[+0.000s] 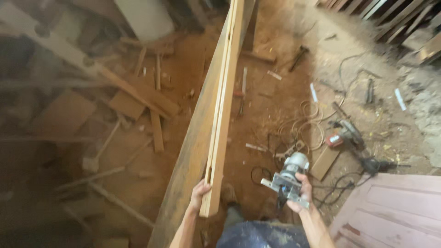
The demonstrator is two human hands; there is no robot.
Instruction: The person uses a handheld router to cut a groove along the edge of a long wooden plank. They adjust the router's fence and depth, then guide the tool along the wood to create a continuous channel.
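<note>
Left hand (pixel 198 190) closed around the near end of a long, pale grooved wooden plank (pixel 223 98), steadying it on edge; right hand (pixel 301 193) gripping a silver handheld electric router (pixel 288 177) beside it, above the sawdust-covered floor (pixel 271 87).

Pale tan plank (pixel 223 105); silver-grey router (pixel 290 177); reddish-brown sawdust floor (pixel 183 73); faded pink panelled door (pixel 395 211), lower right of frame.

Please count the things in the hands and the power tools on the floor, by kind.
Long wooden plank, left hand on its near end: 1
Router in right hand: 1
Power tools lying on the floor: 2
Total: 4
</note>
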